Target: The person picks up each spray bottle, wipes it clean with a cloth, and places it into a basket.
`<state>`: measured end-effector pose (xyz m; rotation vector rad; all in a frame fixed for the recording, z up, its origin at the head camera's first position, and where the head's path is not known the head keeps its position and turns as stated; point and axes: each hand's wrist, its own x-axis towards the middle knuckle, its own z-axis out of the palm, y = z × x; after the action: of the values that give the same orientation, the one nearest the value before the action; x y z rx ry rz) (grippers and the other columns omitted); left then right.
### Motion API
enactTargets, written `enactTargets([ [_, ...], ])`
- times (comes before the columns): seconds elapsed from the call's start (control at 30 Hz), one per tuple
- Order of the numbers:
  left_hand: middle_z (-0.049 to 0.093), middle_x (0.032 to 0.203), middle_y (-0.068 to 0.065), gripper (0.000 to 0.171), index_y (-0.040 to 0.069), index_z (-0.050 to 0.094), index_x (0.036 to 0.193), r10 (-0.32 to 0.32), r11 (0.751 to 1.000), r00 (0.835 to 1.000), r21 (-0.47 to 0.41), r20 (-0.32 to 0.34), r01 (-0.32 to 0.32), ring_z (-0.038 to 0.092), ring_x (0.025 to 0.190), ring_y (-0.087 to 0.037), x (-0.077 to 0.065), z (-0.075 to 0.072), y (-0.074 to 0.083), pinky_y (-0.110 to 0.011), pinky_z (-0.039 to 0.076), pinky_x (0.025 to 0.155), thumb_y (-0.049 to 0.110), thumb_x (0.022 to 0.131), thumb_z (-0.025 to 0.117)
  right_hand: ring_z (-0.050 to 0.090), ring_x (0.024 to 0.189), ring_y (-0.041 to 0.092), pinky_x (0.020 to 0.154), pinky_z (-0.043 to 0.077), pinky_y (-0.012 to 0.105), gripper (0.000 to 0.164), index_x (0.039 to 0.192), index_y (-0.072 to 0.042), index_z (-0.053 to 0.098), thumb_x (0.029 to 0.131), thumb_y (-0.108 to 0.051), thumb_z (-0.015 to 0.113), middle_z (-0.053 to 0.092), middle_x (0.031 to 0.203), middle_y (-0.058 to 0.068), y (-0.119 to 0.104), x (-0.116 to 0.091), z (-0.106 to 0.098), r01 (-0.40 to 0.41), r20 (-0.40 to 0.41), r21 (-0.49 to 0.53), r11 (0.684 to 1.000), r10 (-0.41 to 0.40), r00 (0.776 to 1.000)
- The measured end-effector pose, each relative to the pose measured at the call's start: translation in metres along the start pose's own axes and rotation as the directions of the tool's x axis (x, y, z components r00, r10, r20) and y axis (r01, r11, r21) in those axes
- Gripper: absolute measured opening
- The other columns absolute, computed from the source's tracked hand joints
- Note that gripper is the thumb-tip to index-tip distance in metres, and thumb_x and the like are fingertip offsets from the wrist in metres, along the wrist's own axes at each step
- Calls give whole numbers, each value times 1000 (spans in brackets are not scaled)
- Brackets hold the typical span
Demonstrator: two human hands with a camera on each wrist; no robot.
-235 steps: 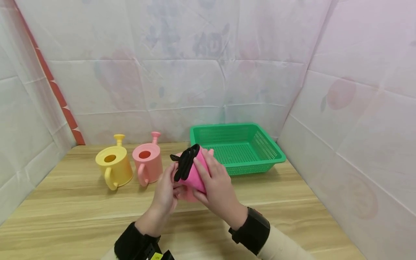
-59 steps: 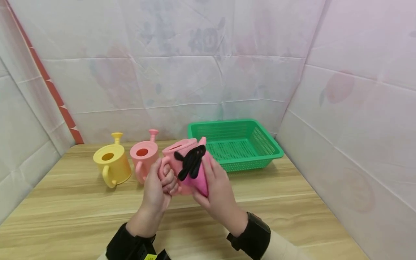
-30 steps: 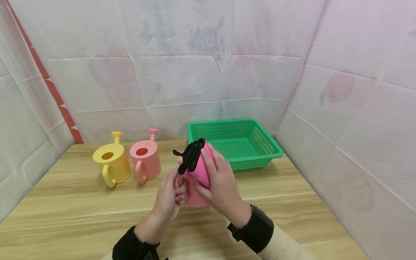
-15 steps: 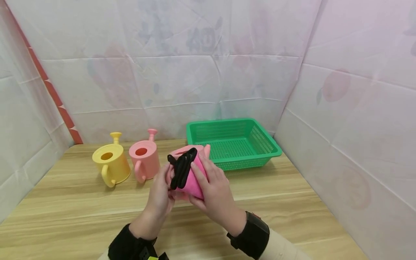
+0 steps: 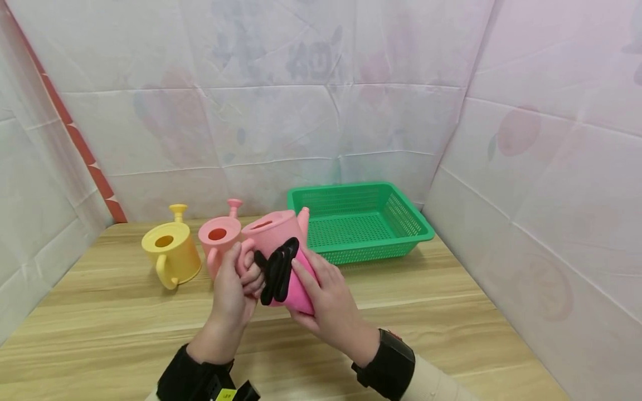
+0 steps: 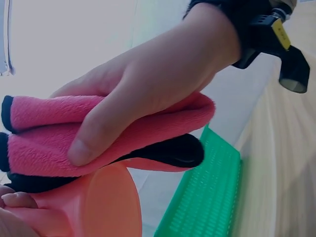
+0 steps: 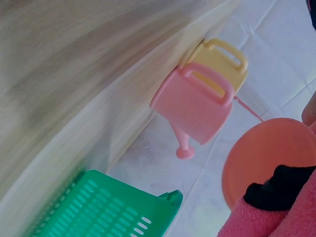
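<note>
My left hand (image 5: 233, 295) grips the handle of a pink watering can (image 5: 273, 228), lifted above the table and tilted. Its top opening and spout show in the head view. My right hand (image 5: 328, 298) holds a folded pink cloth (image 5: 302, 284) with black edging against the can's side. In the left wrist view the right thumb lies over the fluffy cloth (image 6: 49, 153), beside the can's round base (image 6: 113, 202). The right wrist view shows that base and the cloth (image 7: 256, 222) at its lower right. The cloth hides part of the can's lower body.
A second pink watering can (image 5: 220, 236) and a yellow one (image 5: 173, 253) stand at the table's left, their spouts toward the back. At the back right lies a green perforated basket (image 5: 371, 256). Printed white sheets (image 5: 281, 122) enclose the wooden table (image 5: 125, 345).
Since half a second ago the held can has moved up and left with my left hand, exposing more of its body. The cloth has shifted lower on it. The other cans and the basket stay put.
</note>
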<state>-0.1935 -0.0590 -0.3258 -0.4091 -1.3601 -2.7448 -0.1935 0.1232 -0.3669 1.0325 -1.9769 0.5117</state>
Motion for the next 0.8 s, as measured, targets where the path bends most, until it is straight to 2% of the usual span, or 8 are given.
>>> enactTargets([
  [0.23, 21, 49, 2, 41, 13, 29, 66, 4, 1000, 998, 2, 68, -4, 17, 40, -13, -2, -3, 1, -28, 13, 41, 28, 103, 22, 40, 124, 34, 94, 39, 51, 60, 138, -2, 37, 93, -40, 48, 36, 140, 19, 5, 0, 0, -15, -14, 91, 996, 17, 1000],
  [0.33, 23, 50, 2, 40, 13, 29, 66, 4, 1000, 994, 19, 111, -6, 20, 40, -14, -3, -4, 1, -29, 14, 41, 29, 103, 23, 39, 125, 32, 96, 38, 49, 62, 139, -2, 35, 94, -43, 45, 35, 142, 17, 7, 2, 0, -60, -25, 150, 987, 64, 998],
  [0.43, 24, 50, 1, 40, 12, 30, 67, 1, 1000, 987, 31, 164, -6, 22, 41, -14, -5, -5, 0, -29, 14, 41, 28, 103, 24, 38, 125, 30, 98, 35, 47, 63, 140, -1, 32, 95, -43, 44, 37, 141, 14, 9, 6, -3, -107, -41, 252, 962, 121, 992],
  [0.53, 24, 51, 2, 39, 12, 29, 68, -17, 999, 981, 34, 195, 11, 21, 41, -13, -7, -5, -2, -28, 14, 42, 29, 103, 23, 44, 115, 26, 93, 38, 43, 56, 138, 0, 35, 95, -35, 48, 46, 131, 11, 9, 17, -12, -138, -57, 394, 909, 174, 983],
  [0.67, 23, 51, 3, 39, 13, 27, 68, -59, 998, 976, 27, 208, 55, 20, 41, -13, -10, -5, -5, -28, 14, 42, 28, 103, 21, 48, 103, 24, 87, 42, 38, 45, 132, 0, 40, 90, -11, 52, 51, 119, 9, 9, 30, -23, -191, -40, 547, 815, 253, 967],
  [0.73, 22, 51, 3, 38, 13, 26, 68, -77, 997, 974, 17, 214, 75, 19, 41, -13, -11, -5, -6, -27, 13, 42, 28, 103, 20, 48, 105, 24, 88, 42, 39, 45, 131, 1, 40, 88, -2, 51, 50, 120, 10, 11, 31, -26, -248, -13, 583, 774, 315, 949],
  [0.8, 22, 51, 4, 38, 13, 26, 68, -95, 995, 968, -5, 230, 99, 18, 41, -12, -13, -5, -7, -27, 13, 42, 27, 103, 19, 46, 110, 24, 91, 41, 41, 46, 133, 0, 38, 89, 3, 50, 48, 126, 10, 16, 30, -25, -314, -1, 573, 757, 384, 923],
])
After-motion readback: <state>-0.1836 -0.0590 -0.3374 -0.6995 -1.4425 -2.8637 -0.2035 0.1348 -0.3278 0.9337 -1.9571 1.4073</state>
